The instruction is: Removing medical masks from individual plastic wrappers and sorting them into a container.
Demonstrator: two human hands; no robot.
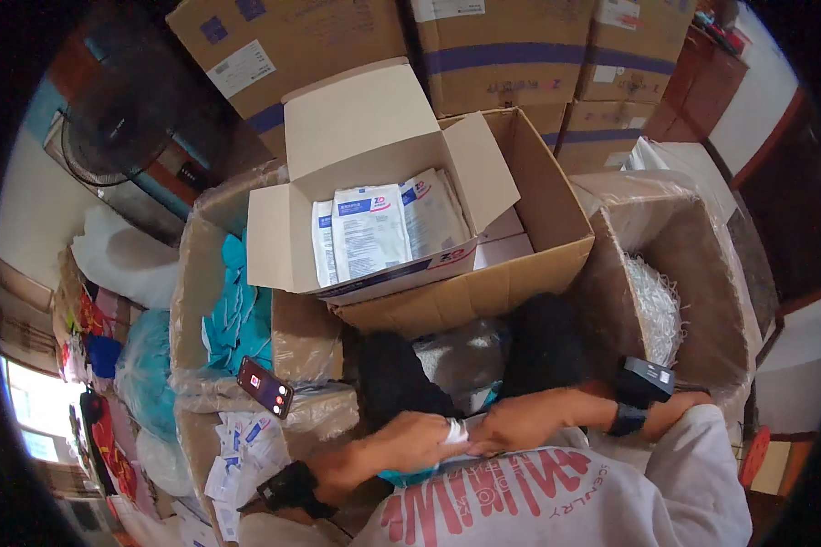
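Note:
My left hand (405, 443) and my right hand (505, 425) meet low over my lap, both with curled fingers. A small white piece (456, 431) shows between them, against the left hand's fingers; its kind cannot be made out. What the right hand's fingers pinch is hidden. Teal material (409, 477) peeks out beneath my left hand. Ahead of my knees, an opened carton (388, 290) with raised flaps holds white printed packets (370, 230). It rests on a larger brown box (456, 305).
Folded teal sheets (237, 314) fill a box at left, with a phone (265, 387) on its near edge. Small white packets (244, 456) lie in the box below. At right, another box (716, 301) holds white strands (655, 310). Large cartons (511, 68) stand behind.

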